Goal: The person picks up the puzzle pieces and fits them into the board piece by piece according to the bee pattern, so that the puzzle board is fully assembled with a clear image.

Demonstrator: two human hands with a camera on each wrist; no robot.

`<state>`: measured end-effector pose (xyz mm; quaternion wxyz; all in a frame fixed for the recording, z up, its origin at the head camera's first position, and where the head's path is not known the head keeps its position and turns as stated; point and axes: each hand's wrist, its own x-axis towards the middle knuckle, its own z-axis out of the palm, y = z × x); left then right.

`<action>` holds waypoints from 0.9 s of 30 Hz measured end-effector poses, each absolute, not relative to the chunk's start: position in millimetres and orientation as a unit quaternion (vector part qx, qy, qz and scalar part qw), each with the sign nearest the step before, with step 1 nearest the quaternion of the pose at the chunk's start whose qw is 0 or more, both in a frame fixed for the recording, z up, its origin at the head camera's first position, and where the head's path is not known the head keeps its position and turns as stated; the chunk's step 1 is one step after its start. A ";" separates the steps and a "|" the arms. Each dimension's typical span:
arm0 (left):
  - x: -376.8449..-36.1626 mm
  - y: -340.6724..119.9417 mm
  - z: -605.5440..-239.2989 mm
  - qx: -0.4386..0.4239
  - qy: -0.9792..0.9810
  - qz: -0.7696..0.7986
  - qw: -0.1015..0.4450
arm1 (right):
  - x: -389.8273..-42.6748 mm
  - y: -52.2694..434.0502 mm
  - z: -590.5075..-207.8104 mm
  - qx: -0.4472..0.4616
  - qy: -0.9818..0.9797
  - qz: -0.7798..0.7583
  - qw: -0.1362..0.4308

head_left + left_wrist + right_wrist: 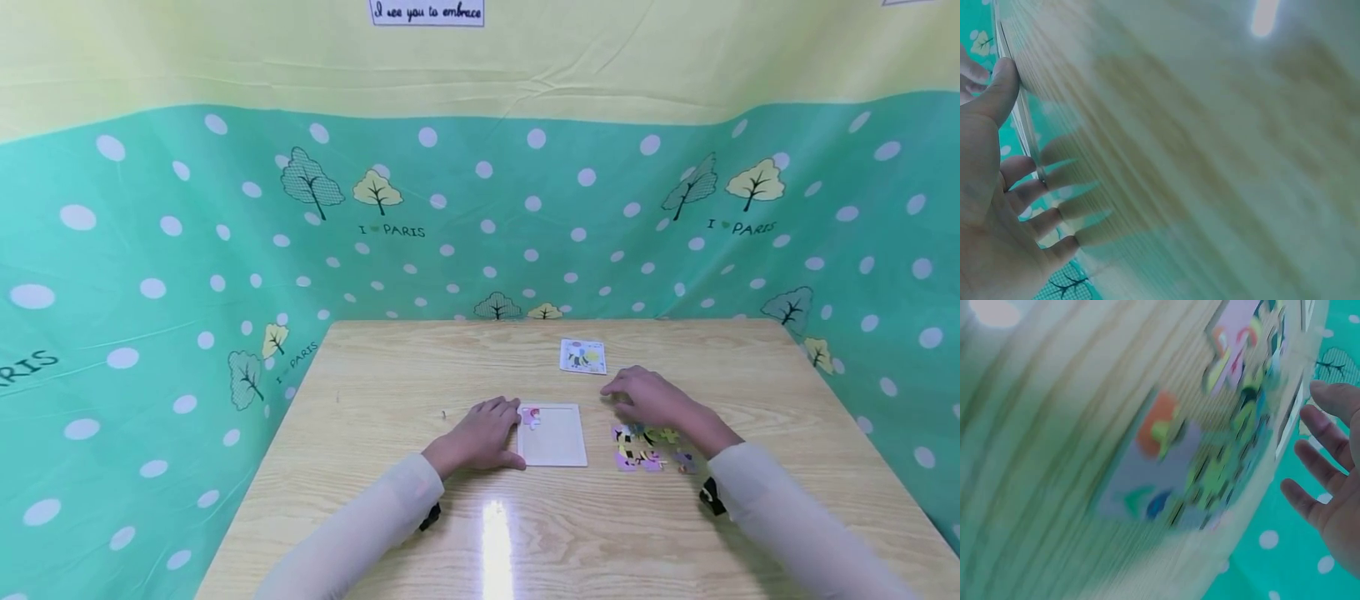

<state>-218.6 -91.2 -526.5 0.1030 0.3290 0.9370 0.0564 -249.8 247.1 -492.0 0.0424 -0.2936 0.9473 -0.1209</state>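
Note:
A shallow white puzzle tray (558, 443) lies on the table, with a joined bit of pink jigsaw puzzle (532, 416) in its far left corner. My left hand (483, 433) rests along the tray's left side, thumb near the front corner and fingers stretched out. To the right of the tray lies a cluster of loose jigsaw pieces (626, 457) in pink, yellow and black. Just beyond that cluster hovers my right hand (651, 397), fingers loosely bent. The right wrist view shows that hand (1335, 487) apart from the pieces (1154, 469), with nothing in its fingers.
Behind the tray lies a square picture card (582, 357) with a bee-like drawing. The wooden table (405, 358) ends at a green dotted curtain (450, 225) at the back and sides. A tiny dark speck (443, 414) lies left of the tray.

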 end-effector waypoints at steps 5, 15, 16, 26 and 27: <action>-218.6 -91.9 -526.3 0.329 0.937 0.060 0.103 | -249.8 261.9 -492.7 -0.291 0.950 -0.102 0.047; -218.1 -91.7 -523.8 0.329 0.937 0.053 0.105 | -248.6 285.6 -497.5 -0.288 0.952 -0.090 0.054; -218.2 -91.6 -523.4 0.329 0.937 0.053 0.103 | -248.2 286.5 -497.9 -0.287 0.952 -0.088 0.056; -218.3 -91.4 -524.7 0.329 0.938 0.044 0.101 | -246.6 292.2 -503.5 -0.298 0.951 -0.075 0.042; -218.3 -91.4 -524.7 0.329 0.938 0.045 0.101 | -246.6 292.6 -504.1 -0.298 0.951 -0.077 0.040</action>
